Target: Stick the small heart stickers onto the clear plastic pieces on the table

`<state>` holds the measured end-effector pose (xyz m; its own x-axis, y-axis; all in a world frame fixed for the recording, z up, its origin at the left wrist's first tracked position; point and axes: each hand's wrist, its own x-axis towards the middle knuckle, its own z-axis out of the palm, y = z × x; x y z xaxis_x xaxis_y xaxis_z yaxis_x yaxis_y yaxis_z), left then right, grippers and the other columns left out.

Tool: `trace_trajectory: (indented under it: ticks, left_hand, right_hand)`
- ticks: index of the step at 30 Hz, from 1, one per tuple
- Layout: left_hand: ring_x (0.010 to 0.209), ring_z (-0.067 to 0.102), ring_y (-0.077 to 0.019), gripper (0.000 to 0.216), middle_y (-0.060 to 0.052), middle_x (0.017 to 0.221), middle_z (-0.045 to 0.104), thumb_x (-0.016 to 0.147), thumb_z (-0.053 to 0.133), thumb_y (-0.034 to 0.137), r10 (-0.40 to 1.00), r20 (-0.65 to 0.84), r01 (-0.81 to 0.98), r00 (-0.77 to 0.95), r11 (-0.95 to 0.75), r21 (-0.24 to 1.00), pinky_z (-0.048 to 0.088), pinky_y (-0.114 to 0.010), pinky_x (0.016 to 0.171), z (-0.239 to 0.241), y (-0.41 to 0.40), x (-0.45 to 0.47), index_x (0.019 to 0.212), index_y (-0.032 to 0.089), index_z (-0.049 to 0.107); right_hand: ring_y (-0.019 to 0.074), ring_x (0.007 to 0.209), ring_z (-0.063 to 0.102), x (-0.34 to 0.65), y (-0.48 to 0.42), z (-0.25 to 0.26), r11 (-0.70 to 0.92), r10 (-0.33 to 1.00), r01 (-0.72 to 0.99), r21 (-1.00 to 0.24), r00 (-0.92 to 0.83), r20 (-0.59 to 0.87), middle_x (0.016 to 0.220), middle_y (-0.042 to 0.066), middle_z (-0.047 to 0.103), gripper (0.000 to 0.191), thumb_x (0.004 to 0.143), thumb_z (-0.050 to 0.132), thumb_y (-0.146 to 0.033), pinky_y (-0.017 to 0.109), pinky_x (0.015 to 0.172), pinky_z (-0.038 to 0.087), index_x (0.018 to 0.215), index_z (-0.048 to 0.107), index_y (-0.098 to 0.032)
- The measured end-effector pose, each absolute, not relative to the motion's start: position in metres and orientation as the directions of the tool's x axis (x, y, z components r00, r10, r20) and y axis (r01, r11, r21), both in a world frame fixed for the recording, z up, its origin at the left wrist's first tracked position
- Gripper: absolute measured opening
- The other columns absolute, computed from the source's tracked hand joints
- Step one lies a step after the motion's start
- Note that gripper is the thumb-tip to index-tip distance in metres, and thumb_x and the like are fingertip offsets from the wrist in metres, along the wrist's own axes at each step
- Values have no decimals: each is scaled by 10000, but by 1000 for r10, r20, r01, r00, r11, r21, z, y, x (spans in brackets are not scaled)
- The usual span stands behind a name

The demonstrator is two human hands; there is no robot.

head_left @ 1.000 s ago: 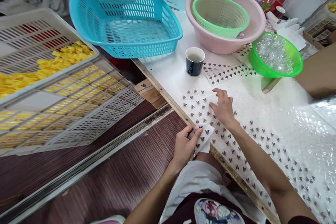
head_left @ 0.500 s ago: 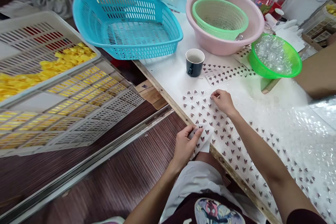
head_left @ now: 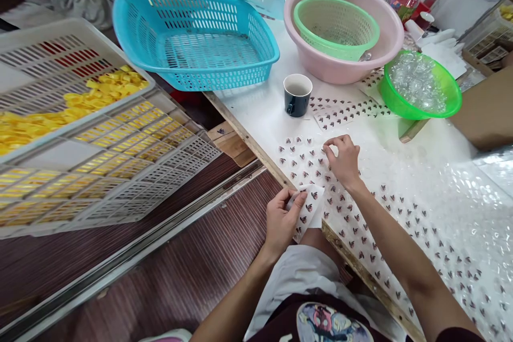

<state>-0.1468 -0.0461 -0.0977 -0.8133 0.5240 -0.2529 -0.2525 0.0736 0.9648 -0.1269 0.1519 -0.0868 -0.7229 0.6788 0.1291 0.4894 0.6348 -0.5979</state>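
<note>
My left hand [head_left: 282, 220] is closed on a white sticker sheet [head_left: 310, 207] printed with small dark motifs, thumb on top, at the table's front edge. My right hand [head_left: 343, 159] is over the table with thumb and forefinger pinched together. A small dark-printed sticker shows at its fingertips; how it is gripped is partly hidden. Around and below that hand, rows of small clear round pieces [head_left: 305, 175], each with the same dark motif, cover the white tabletop [head_left: 256, 112].
A dark mug [head_left: 296, 104] stands beyond my right hand, beside more sticker sheets [head_left: 348, 111]. Behind are a blue basket [head_left: 224, 77], a pink basin [head_left: 320, 69] holding a green colander, and a green bowl [head_left: 419, 109] of clear pieces. Crates [head_left: 120, 157] with yellow pieces stand left.
My right hand has shifted slightly, its wrist and fingers turned a little, fingertips near the same spot. The left hand has moved slightly left and tilted the sticker sheet.
</note>
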Motion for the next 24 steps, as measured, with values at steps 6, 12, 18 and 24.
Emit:
trace_trajectory:
  ticks: [6, 12, 18, 24]
  left_hand:
    - [556, 439, -101, 310, 35, 619, 527, 814, 709, 424, 491, -235, -274, -839, -9, 962, 368, -208, 523, -99, -42, -145, 694, 163, 594]
    - [668, 574, -146, 236, -11, 734, 643, 808, 724, 389, 569, -218, -297, -793, -49, 954, 460, -231, 610, -91, -41, -143, 840, 160, 677]
    - [592, 511, -117, 242, 9, 663, 606, 795, 735, 383, 581, -216, -290, -785, -37, 956, 412, -215, 561, -88, -42, -144, 746, 159, 659]
    - [575, 494, -108, 259, 17, 642, 591, 802, 730, 390, 549, -246, -299, -799, -7, 954, 400, -209, 545, -95, -41, -140, 728, 157, 645]
  right_hand:
    - [165, 801, 572, -75, 105, -58, 329, 467, 274, -904, -879, -96, 964, 27, 650, 335, 802, 736, -429, 321, 764, 454, 1038, 605, -230]
    - [158, 687, 559, -60, 101, -55, 238, 450, 295, -925, -878, -164, 730, 3, 615, 258, 862, 661, -462, 286, 627, 442, 796, 627, -215]
    - [168, 689, 570, -53, 103, -54, 354, 407, 275, -894, -906, -117, 742, 16, 649, 287, 944, 555, -444, 308, 660, 436, 790, 647, -219]
    - [184, 755, 550, -49, 100, -54, 562, 475, 224, -796, -876, 88, 900, 28, 666, 84, 914, 622, -314, 385, 805, 411, 871, 641, -244]
